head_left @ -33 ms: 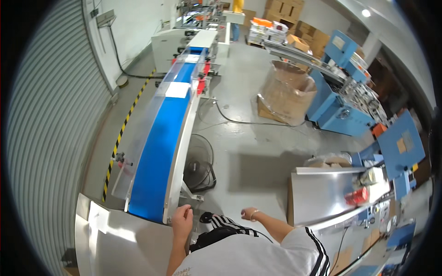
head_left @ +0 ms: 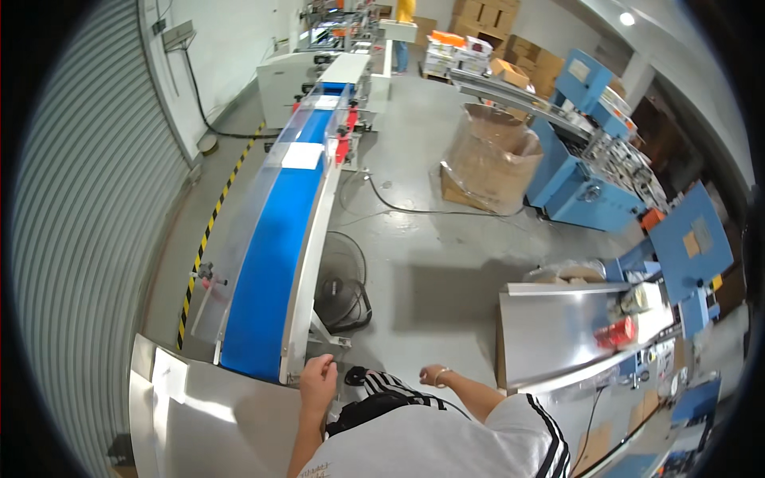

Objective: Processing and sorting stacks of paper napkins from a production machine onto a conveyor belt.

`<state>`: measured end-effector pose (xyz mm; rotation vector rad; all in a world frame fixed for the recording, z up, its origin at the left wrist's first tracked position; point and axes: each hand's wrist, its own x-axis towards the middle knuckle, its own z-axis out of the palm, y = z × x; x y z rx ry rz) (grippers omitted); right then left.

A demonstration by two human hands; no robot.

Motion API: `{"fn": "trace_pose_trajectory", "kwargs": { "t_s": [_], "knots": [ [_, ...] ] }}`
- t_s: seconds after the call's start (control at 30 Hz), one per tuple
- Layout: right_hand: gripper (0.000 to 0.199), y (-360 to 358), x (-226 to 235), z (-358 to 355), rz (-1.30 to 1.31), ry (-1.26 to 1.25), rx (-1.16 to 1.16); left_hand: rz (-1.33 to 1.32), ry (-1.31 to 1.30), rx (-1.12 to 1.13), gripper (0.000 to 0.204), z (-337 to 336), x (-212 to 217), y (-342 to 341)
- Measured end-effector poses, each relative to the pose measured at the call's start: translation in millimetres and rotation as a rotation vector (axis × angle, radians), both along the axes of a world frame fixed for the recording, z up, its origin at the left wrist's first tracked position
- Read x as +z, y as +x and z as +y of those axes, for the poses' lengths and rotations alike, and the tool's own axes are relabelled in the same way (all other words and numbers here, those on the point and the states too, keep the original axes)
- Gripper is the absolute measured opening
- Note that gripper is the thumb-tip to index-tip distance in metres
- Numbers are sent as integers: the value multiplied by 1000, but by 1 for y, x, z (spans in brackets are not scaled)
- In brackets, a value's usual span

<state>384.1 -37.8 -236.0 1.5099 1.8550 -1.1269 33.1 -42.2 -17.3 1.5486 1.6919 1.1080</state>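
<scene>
Left hand: your left hand [head_left: 319,382] is at the lower middle of the frame, just beside the near end of the blue conveyor belt [head_left: 267,271] and by the right edge of the metal table [head_left: 231,438]. Its setting is narrow, with the fingers curled in toward the thumb. The palm is hidden, so its contents cannot be verified.

Right hand: your right hand [head_left: 433,374] is to the right of the left hand, well apart from it, in front of the grey floor. A bracelet [head_left: 441,376] encircles the wrist. The fingers appear bent, but you cannot tell how far they close or whether they hold anything.

Conveyor: the belt runs from the lower left of the frame up to the upper middle. One white flat piece [head_left: 303,156] lies on it in the upper left; a second white piece [head_left: 327,102] lies farther up. A clear guard [head_left: 247,231] stands along the left side of the belt.

Surroundings: a dark floor fan [head_left: 341,301] stands right of the conveyor. At the lower right, a red packet [head_left: 616,333] rests on a metal worktop [head_left: 546,327]. A plastic-lined carton [head_left: 492,151] stands at the upper right, near a light-blue machine [head_left: 594,199].
</scene>
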Motion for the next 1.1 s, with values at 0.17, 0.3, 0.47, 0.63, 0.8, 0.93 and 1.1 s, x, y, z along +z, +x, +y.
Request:
{"fn": "trace_pose_trajectory", "kwargs": {
  "t_s": [0.17,0.3,0.47,0.63,0.8,0.93,1.1],
  "knots": [
    [31,63,-71,-135,-151,-196,-521,327,181,-334,26,-34,-7,13],
    [29,76,-74,-203,-59,-189,-772,646,208,-345,21,-41,-14,17],
    [28,63,-45,-232,27,-99,-812,723,313,-226,19,-45,-32,20],
    [35,55,-39,-247,238,59,-936,735,338,-220,23,-46,-32,19],
    [34,69,-37,-293,381,73,-1165,610,194,-218,22,-41,-29,19],
    [27,100,-47,-376,487,51,-1376,330,137,-132,19,-45,-26,48],
    [29,147,-68,-514,109,26,-981,184,30,-311,22,-117,-29,170]
  ]
}}
